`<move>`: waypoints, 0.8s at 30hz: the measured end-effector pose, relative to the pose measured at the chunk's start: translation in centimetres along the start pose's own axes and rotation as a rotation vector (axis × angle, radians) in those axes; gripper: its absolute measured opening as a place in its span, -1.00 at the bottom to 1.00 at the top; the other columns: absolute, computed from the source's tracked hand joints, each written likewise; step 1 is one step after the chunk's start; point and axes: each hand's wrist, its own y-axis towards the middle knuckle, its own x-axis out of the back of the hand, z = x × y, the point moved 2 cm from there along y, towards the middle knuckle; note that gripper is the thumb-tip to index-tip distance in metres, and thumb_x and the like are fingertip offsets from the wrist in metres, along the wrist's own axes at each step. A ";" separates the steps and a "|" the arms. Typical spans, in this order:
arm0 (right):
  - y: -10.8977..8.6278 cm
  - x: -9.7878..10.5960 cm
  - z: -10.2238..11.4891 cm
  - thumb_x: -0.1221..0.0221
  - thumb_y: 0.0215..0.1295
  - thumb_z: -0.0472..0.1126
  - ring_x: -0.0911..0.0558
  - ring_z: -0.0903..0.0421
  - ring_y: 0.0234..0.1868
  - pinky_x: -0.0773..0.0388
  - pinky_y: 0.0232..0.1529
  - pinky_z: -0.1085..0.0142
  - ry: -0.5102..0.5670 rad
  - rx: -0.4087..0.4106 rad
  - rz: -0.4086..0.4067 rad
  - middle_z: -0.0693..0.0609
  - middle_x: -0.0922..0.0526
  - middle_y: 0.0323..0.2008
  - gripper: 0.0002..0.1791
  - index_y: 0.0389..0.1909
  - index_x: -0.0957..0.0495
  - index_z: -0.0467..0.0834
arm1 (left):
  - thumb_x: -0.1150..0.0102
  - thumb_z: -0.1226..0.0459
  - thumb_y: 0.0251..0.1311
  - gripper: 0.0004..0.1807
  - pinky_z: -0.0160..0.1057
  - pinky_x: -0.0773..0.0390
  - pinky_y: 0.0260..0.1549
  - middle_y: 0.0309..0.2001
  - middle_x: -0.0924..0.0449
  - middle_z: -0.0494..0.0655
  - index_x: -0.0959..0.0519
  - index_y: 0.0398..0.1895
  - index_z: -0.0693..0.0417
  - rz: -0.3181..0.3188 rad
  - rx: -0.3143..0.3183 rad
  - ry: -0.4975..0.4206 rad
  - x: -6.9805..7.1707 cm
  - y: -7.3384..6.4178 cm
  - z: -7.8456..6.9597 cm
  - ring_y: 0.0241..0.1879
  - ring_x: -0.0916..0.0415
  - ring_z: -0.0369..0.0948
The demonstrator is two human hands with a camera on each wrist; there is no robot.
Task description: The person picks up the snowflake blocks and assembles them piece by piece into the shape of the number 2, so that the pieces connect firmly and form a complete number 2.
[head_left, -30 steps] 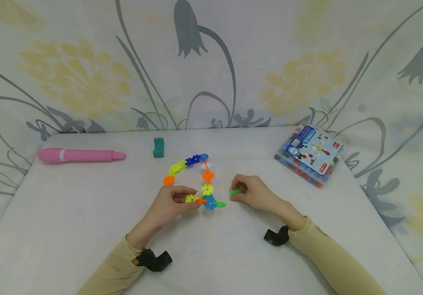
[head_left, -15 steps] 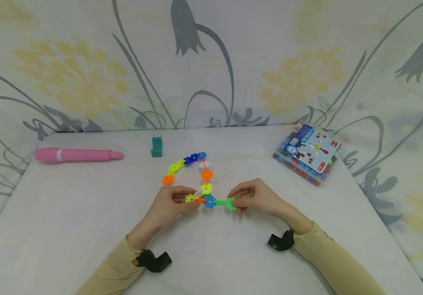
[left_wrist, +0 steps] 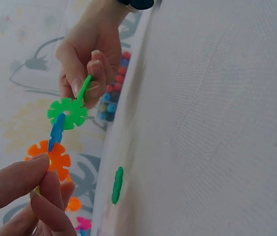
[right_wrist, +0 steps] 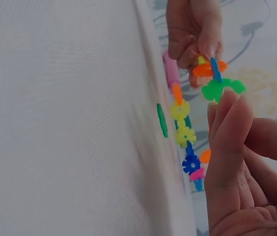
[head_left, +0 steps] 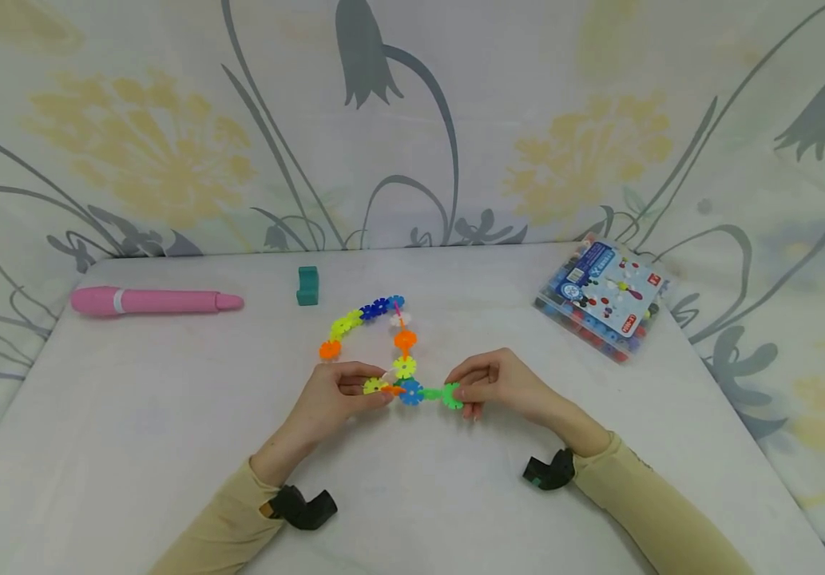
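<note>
A chain of coloured, notched snowflake discs curves over the white table, with a blue disc [head_left: 411, 392] at its near corner. My left hand [head_left: 329, 395] pinches the chain at an orange disc [left_wrist: 62, 162] beside a yellow disc [head_left: 373, 386]. From the blue disc a green disc [left_wrist: 67, 114] sticks out to the right. My right hand [head_left: 501, 385] pinches another green disc [head_left: 451, 395], which meets the first edge to edge at an angle. How deep their slots sit is hidden by my fingertips. A loose darker green disc [left_wrist: 117, 185] lies beneath the chain.
A clear case [head_left: 599, 299] of coloured pieces with a printed label lies at the back right. A pink pen-shaped object [head_left: 160, 302] is at the back left, and a small teal block [head_left: 307, 286] stands behind the chain. Patterned cloth [head_left: 412, 160] rises behind the table.
My right hand has moved slightly closer and turned, bringing its green disc against the green disc on the chain. Over the last half second both hands have stayed nearly still.
</note>
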 end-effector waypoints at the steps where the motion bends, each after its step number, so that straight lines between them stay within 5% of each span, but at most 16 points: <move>1: 0.0 0.0 0.0 -0.25 0.33 -0.31 -0.72 0.06 -0.51 -0.69 -0.42 0.15 0.003 -0.001 0.002 -0.22 -0.74 -0.38 -0.73 -0.02 -0.62 -0.39 | -0.51 0.25 0.05 -0.63 -0.35 -0.59 -0.33 -0.03 -0.68 -0.03 -0.71 -0.05 0.15 -0.002 0.000 -0.001 0.0 0.0 0.0 -0.28 -0.59 -0.21; 19: 0.0 -0.6 0.4 -0.27 0.33 -0.29 -0.74 0.06 -0.49 -0.72 -0.31 0.17 0.031 -0.059 -0.075 -0.21 -0.75 -0.36 -0.71 -0.02 -0.63 -0.39 | -0.53 0.24 0.03 -0.62 -0.38 -0.54 -0.42 -0.09 -0.72 -0.06 -0.72 -0.06 0.14 -0.024 0.004 0.000 -0.3 0.1 0.2 -0.34 -0.56 -0.22; 24: -0.2 -0.9 0.7 -0.29 0.30 -0.31 -0.74 0.06 -0.50 -0.73 -0.30 0.15 0.054 -0.056 -0.107 -0.23 -0.76 -0.36 -0.69 -0.02 -0.63 -0.42 | -0.53 0.25 0.03 -0.63 -0.41 -0.36 -0.56 -0.34 -0.68 -0.14 -0.73 -0.06 0.15 -0.035 0.009 -0.001 -0.4 0.0 0.2 -0.45 -0.42 -0.22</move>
